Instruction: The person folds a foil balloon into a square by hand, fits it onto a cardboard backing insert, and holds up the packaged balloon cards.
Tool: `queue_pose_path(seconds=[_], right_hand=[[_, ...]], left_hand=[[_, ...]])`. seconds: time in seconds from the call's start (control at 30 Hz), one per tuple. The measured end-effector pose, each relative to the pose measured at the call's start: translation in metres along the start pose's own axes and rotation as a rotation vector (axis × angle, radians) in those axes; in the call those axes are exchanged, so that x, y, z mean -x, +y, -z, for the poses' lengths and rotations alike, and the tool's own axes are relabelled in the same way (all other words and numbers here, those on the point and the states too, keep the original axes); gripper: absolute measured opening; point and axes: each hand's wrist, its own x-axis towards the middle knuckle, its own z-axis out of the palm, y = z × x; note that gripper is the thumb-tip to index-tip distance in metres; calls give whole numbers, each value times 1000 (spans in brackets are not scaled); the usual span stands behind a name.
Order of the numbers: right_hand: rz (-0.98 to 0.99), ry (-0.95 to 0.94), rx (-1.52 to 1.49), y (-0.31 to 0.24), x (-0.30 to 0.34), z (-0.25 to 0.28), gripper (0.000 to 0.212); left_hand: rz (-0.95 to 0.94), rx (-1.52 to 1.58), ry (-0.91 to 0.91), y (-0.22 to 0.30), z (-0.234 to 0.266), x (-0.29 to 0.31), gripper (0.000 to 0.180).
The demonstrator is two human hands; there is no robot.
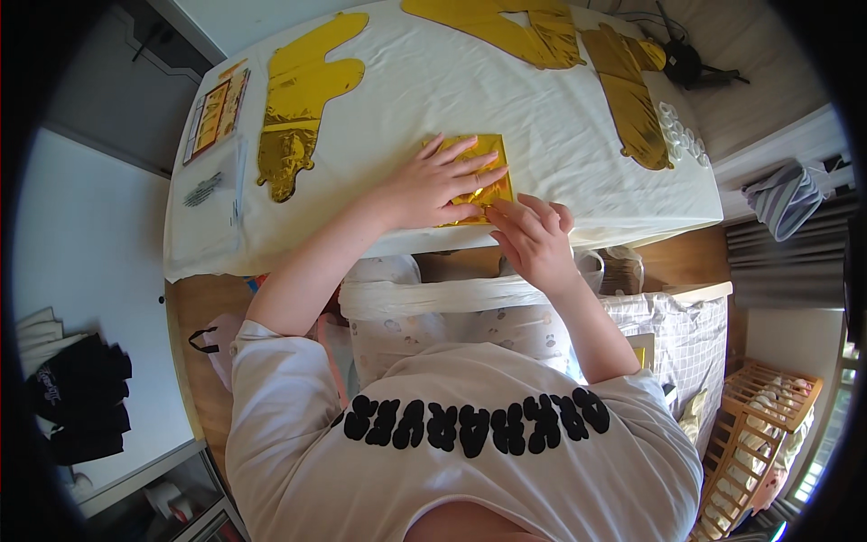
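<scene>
foil: on table, by near edge | left hand: fingers spread flat over it | right hand: at its corner; I cannot tell whether pinching | handling: I judge light, limp, slick, easily creased; hold edges

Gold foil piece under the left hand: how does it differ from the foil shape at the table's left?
The foil piece is straight-edged where visible; the left foil shape has rounded lobes. The left hand lies on the foil piece; no hand touches the left foil shape. The left foil shape looks longer than the foil piece. Both are shiny gold.
</scene>
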Motion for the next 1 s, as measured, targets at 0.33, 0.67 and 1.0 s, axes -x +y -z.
queue_pose_path(seconds=[0.33, 0.67, 1.0], right_hand=[[229, -194, 210, 17, -2, 12, 46], [267, -185, 290, 16, 4, 7, 50], [325, -233, 272, 24, -2, 3, 49]], left_hand=[[-7, -14, 10, -2, -5, 1, 73], [-31, -62, 32, -3, -9, 1, 65], [-17, -74, 19, -3, -11, 0, 65]])
